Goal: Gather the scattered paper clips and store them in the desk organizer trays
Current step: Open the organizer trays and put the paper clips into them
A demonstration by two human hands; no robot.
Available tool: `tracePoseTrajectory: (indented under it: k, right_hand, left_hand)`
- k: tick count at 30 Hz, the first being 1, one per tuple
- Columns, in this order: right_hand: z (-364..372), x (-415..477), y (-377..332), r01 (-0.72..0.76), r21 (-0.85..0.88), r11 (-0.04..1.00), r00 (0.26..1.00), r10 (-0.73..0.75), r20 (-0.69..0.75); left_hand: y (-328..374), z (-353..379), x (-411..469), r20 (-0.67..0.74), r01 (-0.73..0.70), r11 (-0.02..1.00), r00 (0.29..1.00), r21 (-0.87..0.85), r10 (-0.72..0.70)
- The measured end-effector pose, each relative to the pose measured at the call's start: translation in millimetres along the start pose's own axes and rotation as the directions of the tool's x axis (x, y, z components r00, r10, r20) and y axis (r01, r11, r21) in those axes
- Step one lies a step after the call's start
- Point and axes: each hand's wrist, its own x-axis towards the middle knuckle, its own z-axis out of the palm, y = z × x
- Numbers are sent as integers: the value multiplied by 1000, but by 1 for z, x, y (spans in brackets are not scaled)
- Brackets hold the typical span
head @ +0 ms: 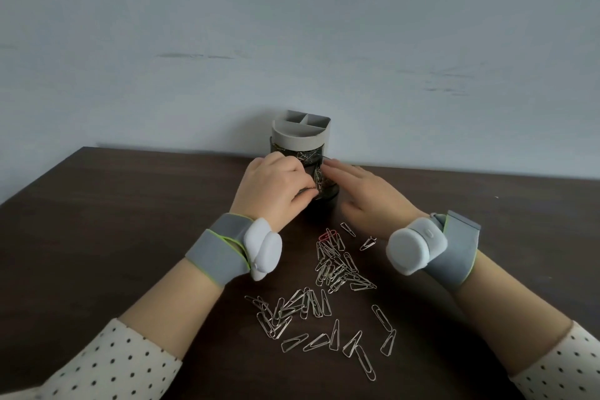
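Note:
A round desk organizer (302, 135) stands at the back of the dark table, with a grey divided top and a clear tray of paper clips swung out below it. My left hand (272, 187) is curled at that tray, its fingers pinched on a few silver paper clips (316, 179). My right hand (363, 195) lies flat and open beside the tray, fingers pointing toward the clips. Several loose silver paper clips (328, 289) lie scattered on the table between my wrists, with one red clip (326, 235) among them.
The dark wooden table (113, 237) runs back to a pale wall (292, 42) right behind the organizer. Grey wrist bands with white sensor pods sit on both wrists (263, 248) (412, 247). Dotted sleeves cover both forearms.

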Motion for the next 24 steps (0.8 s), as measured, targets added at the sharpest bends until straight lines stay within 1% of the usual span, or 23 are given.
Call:
tracePoseTrajectory:
  k: [2, 4, 7, 10, 11, 12, 14, 16, 17, 20, 22, 24]
  right_hand:
    - [2, 1, -1, -9, 33, 999, 1000, 9, 15]
    - [1, 3, -1, -53, 134, 990, 996, 62, -68]
    - [2, 3, -1, -110, 280, 954, 970, 165, -181]
    - [3, 3, -3, -127, 379, 917, 958, 213, -193]
    - [4, 3, -4, -132, 391, 911, 957, 219, -188]
    - [4, 3, -4, -137, 407, 903, 957, 226, -180]
    - [4, 3, -5, -136, 456, 880, 955, 239, -175]
    - [3, 3, -5, -132, 459, 879, 943, 254, -215]
    - [2, 3, -5, -131, 444, 887, 934, 260, -244]
    - [3, 2, -2, -132, 425, 895, 925, 266, -273]
    - [5, 1, -2, -121, 447, 886, 934, 254, -250]
    - [6, 0, -3, -110, 456, 883, 945, 235, -226]
  left_hand:
    - [-3, 1, -3, -19, -26, 1000, 999, 10, 26]
    - [-5, 3, -4, -4, -12, 997, 1000, -79, 11]
    - [-6, 7, 0, -31, 101, 954, 993, -282, -114]
    - [-1, 10, 9, -53, 216, 877, 963, -430, -263]
    - [1, 10, 11, -46, 233, 862, 958, -450, -283]
    - [3, 12, 14, -40, 230, 867, 961, -442, -275]
    - [6, 15, 16, -32, 185, 918, 977, -352, -209]
    - [6, 17, 14, -54, 129, 958, 988, -255, -147]
    - [3, 18, 12, -80, 116, 963, 987, -242, -139]
    - [-8, 18, 2, -119, 149, 939, 974, -311, -194]
    - [-17, 17, -5, -74, 173, 939, 976, -296, -204]
    - [-25, 16, -8, -46, 231, 932, 966, -279, -253]
